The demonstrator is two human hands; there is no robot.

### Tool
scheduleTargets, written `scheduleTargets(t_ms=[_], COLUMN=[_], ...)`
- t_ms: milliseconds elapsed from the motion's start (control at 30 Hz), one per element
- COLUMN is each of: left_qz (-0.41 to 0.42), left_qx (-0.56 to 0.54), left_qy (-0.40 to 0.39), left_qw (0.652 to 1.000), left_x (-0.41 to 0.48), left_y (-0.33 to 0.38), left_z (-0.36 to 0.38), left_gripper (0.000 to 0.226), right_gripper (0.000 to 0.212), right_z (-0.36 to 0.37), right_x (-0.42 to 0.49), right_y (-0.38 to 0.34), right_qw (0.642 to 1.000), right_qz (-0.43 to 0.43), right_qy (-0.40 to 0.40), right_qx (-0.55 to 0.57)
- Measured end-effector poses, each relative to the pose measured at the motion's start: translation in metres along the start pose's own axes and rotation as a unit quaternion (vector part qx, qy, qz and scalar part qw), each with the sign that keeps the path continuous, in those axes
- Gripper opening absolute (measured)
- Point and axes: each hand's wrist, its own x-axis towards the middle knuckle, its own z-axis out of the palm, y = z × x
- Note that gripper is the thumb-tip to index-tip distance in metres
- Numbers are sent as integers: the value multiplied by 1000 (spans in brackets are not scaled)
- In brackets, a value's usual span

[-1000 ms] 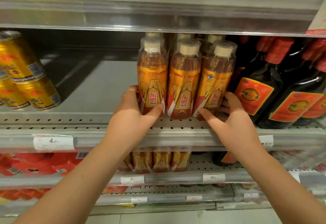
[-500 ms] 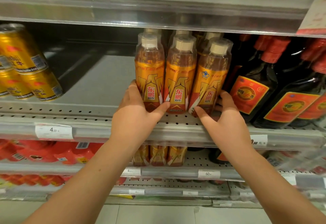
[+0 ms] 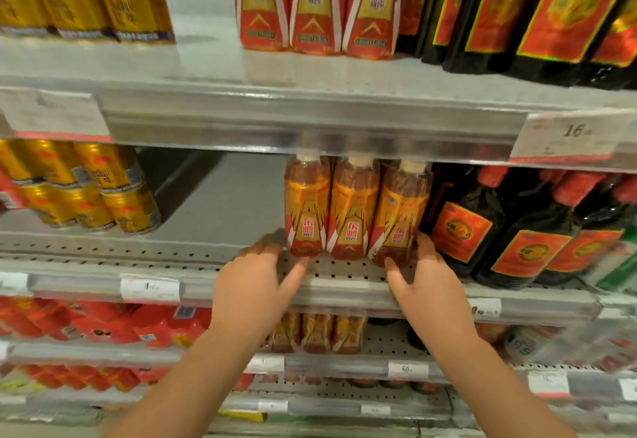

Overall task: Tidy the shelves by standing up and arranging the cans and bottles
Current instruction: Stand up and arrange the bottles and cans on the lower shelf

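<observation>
Shelf (image 3: 172,248): middle tier, perforated front strip.
Dark bottles (image 3: 462,230): upright, close on the right.
Orange bottles (image 3: 351,210): three upright, side by side near the front edge.
Left hand (image 3: 251,286): open, fingers spread beside the left base.
Right hand (image 3: 427,286): open beside the right base; contact blurred.
Risk: a low nudge could tip these tall bottles.

The shelf (image 3: 344,275) is matt grey perforated metal. The bottles (image 3: 351,210) are clear plastic with glossy wrap labels. The cans (image 3: 131,210) are shiny gold metal.
</observation>
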Motion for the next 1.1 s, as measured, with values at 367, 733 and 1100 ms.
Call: scheduleTargets(t_ms=[367,733,1100], left_qz=[100,181,176], left_qx=[-79,-68,-20], left_qy=[-13,229,119], left_qw=[992,954,977], left_x=[-5,23,24], left_y=[15,49,-22], left_z=[-83,-236,-267], left_gripper=[42,39,55], right_gripper=[38,35,36], right_z=[-76,-192,-164], right_x=[-26,-7,0], right_y=[-51,-136,-198], right_qw=[993,923,945], right_qz=[-76,-308,-287], right_qy=[73,184,109], right_qx=[55,137,111])
